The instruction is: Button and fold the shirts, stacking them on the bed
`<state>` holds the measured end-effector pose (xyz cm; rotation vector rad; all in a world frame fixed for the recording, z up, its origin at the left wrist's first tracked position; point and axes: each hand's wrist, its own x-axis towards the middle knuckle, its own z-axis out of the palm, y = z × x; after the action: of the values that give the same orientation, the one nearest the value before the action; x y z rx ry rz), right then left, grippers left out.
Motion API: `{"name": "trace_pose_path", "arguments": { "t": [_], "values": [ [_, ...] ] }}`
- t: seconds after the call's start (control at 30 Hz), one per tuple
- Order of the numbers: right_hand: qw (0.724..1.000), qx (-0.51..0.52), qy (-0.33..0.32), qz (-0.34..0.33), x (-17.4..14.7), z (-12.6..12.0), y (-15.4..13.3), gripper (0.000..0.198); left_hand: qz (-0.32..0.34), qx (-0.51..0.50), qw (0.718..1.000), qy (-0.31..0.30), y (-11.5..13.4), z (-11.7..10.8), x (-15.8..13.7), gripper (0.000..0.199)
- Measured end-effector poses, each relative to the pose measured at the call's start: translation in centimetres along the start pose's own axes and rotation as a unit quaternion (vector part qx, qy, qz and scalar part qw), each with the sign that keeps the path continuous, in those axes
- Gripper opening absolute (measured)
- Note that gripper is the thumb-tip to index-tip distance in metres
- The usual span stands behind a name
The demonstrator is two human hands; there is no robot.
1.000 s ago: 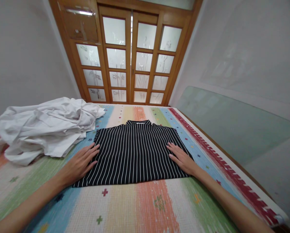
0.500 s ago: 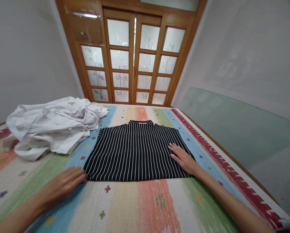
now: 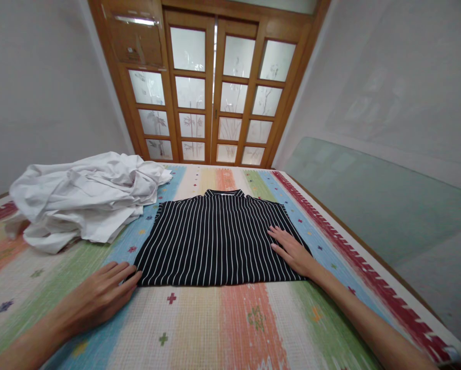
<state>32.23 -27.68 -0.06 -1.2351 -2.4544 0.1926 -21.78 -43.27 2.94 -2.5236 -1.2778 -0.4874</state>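
Note:
A black shirt with white stripes point(image 3: 215, 241) lies flat in a compact shape, its collar at the far side. At its near left corner is my left hand point(image 3: 105, 293), fingers bent and closed on the corner of the fabric; a bit of black cloth shows between the thumb and the fingers. My right hand point(image 3: 290, 252) rests palm down on the right part of the shirt, fingers stretched out and holding nothing.
A crumpled pile of white cloth point(image 3: 87, 195) lies to the left of the shirt. Beneath everything is a multicoloured striped cover point(image 3: 199, 329). Beyond its far edge stand wooden doors with glass panes point(image 3: 215, 92); a pale green panel point(image 3: 369, 190) lines the right wall.
The fingers of my left hand have bent and lifted slightly at the shirt's near left corner, with black cloth now showing between them. My right hand stays in place on the shirt.

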Motion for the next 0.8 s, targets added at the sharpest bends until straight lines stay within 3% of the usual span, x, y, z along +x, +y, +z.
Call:
{"name": "trace_pose_path", "arguments": {
  "t": [0.1,0.37,0.47,0.57,0.67,0.8],
  "values": [
    [1.0,-0.001,0.0,0.001,0.0,0.0,0.0,0.052,0.029,0.015,0.999,-0.02,1.1,-0.2,1.6,0.031],
    [1.0,-0.003,0.001,-0.001,0.0,0.0,0.0,0.051,-0.041,-0.068,0.997,-0.02,3.3,1.4,4.3,0.045],
    [1.0,-0.012,-0.009,-0.005,-0.1,-0.2,-0.1,0.054,-0.06,-0.058,0.996,-0.039,2.9,2.5,4.8,0.054],
    [0.999,-0.025,-0.024,-0.03,-0.5,-0.6,-0.1,0.061,-0.03,-0.064,0.993,-0.094,1.9,2.8,4.8,0.057],
    [0.997,-0.034,-0.039,-0.054,-0.9,-1.2,0.2,0.068,-0.002,-0.079,0.987,-0.14,1.0,2.0,4.3,0.058],
    [0.996,-0.034,-0.051,-0.069,-1.5,-2.1,0.3,0.078,0.01,-0.076,0.985,-0.151,0.3,0.8,3.6,0.057]
  ]
}}
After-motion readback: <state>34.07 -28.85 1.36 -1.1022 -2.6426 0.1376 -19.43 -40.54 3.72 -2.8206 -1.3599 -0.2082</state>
